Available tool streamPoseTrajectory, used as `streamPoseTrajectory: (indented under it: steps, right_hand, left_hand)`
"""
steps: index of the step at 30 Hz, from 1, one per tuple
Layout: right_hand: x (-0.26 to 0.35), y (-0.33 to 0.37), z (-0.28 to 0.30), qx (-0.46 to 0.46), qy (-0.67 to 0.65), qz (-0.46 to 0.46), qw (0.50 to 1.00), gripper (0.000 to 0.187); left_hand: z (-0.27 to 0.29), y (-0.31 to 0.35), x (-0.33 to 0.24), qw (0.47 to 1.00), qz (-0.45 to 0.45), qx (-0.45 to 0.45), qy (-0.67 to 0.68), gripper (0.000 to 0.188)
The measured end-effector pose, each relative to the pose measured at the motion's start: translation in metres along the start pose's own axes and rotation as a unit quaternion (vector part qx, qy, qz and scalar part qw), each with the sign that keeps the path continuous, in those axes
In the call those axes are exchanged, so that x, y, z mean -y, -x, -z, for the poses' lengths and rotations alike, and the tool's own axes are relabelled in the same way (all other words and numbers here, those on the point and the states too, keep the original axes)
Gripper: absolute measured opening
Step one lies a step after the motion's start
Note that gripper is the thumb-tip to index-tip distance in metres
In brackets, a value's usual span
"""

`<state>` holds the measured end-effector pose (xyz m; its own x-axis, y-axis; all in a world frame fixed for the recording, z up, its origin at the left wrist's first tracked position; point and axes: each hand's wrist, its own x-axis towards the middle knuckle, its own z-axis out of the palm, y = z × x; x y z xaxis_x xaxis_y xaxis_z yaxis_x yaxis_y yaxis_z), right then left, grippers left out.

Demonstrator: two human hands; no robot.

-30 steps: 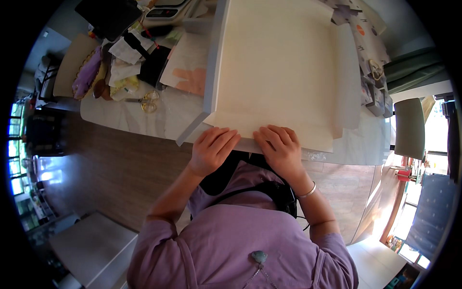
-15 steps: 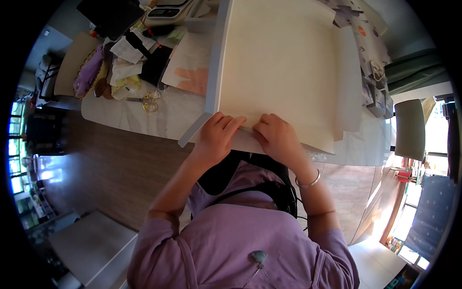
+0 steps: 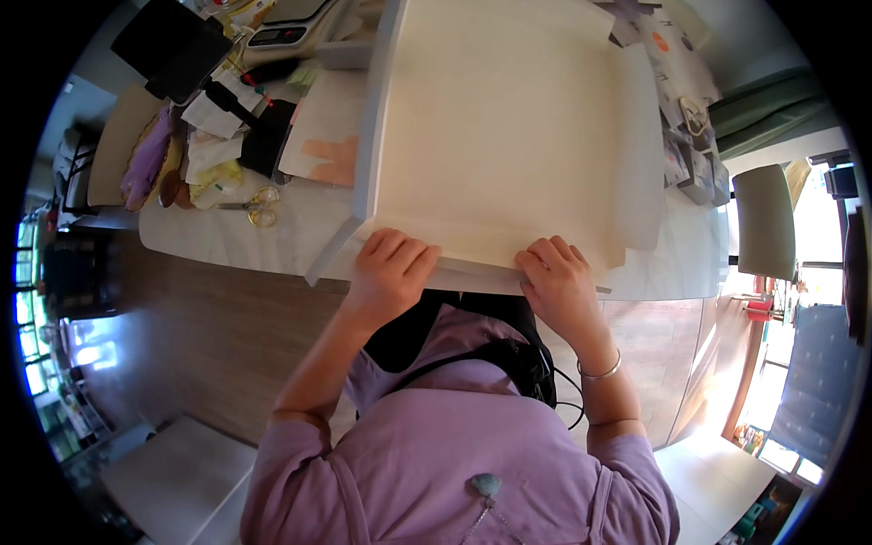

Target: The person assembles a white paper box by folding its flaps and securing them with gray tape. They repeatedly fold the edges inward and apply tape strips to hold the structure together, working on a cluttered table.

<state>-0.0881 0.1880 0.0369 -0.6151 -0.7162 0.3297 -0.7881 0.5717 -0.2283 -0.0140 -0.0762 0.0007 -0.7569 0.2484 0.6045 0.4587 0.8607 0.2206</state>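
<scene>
A large shallow cardboard box (image 3: 500,118), cream inside and pale grey outside, lies on the table before me with its side flaps unfolded or partly raised. My left hand (image 3: 392,277) has its fingers curled over the box's near edge, close to the left corner. Farther right along that same edge, my right hand (image 3: 561,286) also grips, its fingertips bent over the rim and its thumb mostly hidden. Between the two hands the near wall (image 3: 480,269) shows as a narrow strip. A loose corner flap (image 3: 334,250) sticks out beyond my left hand.
On the marble-look table (image 3: 236,241), gold-handled scissors (image 3: 262,209) lie left of the box. Beyond them are a black stand (image 3: 177,50), a kitchen scale (image 3: 277,36), papers and a basket with purple cloth (image 3: 148,163). Small grey boxes (image 3: 698,177) stand at the right.
My hands have spread apart along the box's near edge, the right one going right and the left one a little left. The whole view has shifted slightly.
</scene>
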Motion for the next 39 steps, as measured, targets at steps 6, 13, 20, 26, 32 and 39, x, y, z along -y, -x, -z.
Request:
streamPoseTrajectory:
  steps: [6, 13, 20, 26, 32, 39]
  right_hand:
    - [0.002, -0.003, -0.008, 0.001, -0.019, -0.005, 1.000, 0.008]
    - [-0.028, -0.017, -0.003, 0.108, -0.152, -0.058, 0.981, 0.021]
    - [-0.058, 0.019, 0.034, 0.075, -0.170, -0.173, 0.967, 0.024]
    - [-0.074, 0.034, 0.034, 0.037, -0.238, -0.169, 0.956, 0.019]
    - [-0.074, 0.033, 0.026, 0.006, -0.177, -0.138, 0.975, 0.019]
    - [-0.059, 0.022, 0.012, -0.031, -0.051, -0.159, 0.985, 0.015]
  left_hand:
    - [-0.025, -0.019, -0.017, 0.998, -0.062, 0.014, 0.007, 0.029]
    - [-0.026, -0.036, -0.010, 0.995, -0.013, 0.063, 0.078, 0.025]
    - [-0.015, -0.043, -0.007, 0.990, 0.029, 0.086, 0.106, 0.015]
    - [-0.014, -0.049, -0.012, 0.973, 0.106, 0.062, 0.193, 0.008]
    - [-0.013, -0.053, -0.007, 0.970, 0.147, 0.121, 0.153, 0.006]
    - [-0.022, -0.067, 0.002, 0.920, 0.280, 0.146, 0.231, 0.020]
